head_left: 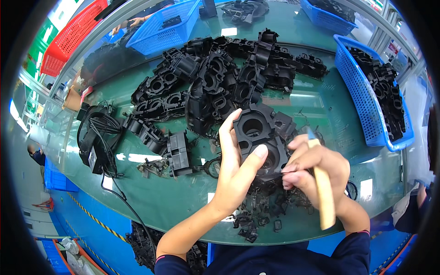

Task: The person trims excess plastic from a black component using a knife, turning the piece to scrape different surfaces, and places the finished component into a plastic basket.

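My left hand (232, 176) is closed around a black moulded plastic housing (253, 114) with round openings, its thumb lying over the front face. At the housing's lower right edge, the fingertips of my right hand (332, 167) are pinched together on a thin dark sliver. That same hand carries a tool with a pale yellow handle (326, 206), held across the fingers. Its bluish tip points up and away, clear of the housing; the tool's exact kind cannot be made out. Below both hands lies a scatter of small black plastic scraps (256, 215).
Beyond my hands, a heap of black housings (211, 73) covers the green table (151, 201). A blue basket (362, 101) of similar parts stands right. To the left sits a black device with coiled cable (103, 128). A blue basket (160, 32) and red basket (73, 36) are farther back.
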`<state>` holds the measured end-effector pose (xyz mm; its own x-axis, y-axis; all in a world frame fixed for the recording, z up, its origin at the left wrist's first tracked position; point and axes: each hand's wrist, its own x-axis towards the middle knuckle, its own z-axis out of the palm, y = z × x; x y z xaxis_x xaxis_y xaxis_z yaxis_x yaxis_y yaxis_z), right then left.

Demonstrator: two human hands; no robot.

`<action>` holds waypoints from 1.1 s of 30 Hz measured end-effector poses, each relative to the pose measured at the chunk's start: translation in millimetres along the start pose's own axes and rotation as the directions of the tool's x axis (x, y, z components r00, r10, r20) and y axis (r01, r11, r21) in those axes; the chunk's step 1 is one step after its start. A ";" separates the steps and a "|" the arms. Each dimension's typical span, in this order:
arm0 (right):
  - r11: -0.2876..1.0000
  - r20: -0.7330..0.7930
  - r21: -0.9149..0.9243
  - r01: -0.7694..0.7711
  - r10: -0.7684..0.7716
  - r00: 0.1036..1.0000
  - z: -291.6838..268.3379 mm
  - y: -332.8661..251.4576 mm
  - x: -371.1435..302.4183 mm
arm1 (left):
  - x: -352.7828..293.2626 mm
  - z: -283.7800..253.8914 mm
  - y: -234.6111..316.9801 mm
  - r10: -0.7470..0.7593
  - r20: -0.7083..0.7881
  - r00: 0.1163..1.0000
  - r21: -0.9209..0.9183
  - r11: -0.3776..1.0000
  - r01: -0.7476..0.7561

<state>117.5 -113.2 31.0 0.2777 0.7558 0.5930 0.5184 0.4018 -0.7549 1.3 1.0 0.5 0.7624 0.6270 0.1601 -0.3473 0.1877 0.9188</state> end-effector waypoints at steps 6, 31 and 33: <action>0.773 0.191 0.486 -0.408 0.361 0.913 -19.1 -3.6 11.3 | 2.2 -3.3 5.2 -0.101 -0.107 0.989 -0.092 0.992 0.092; 0.815 0.062 0.401 -0.419 0.432 0.900 -0.6 19.6 11.9 | 3.7 -11.5 19.3 -0.110 -0.001 0.994 -0.288 0.952 0.106; 0.788 0.066 0.434 -0.437 0.456 0.888 -6.0 24.2 11.6 | 4.2 -11.9 16.5 -0.100 -0.019 0.995 -0.321 0.943 0.088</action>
<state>138.1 -97.8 21.3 0.4294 0.8881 0.1637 -0.0636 0.2106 -0.9755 -7.8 15.7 12.0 0.7827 0.6195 0.0606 -0.4354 0.4753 0.7646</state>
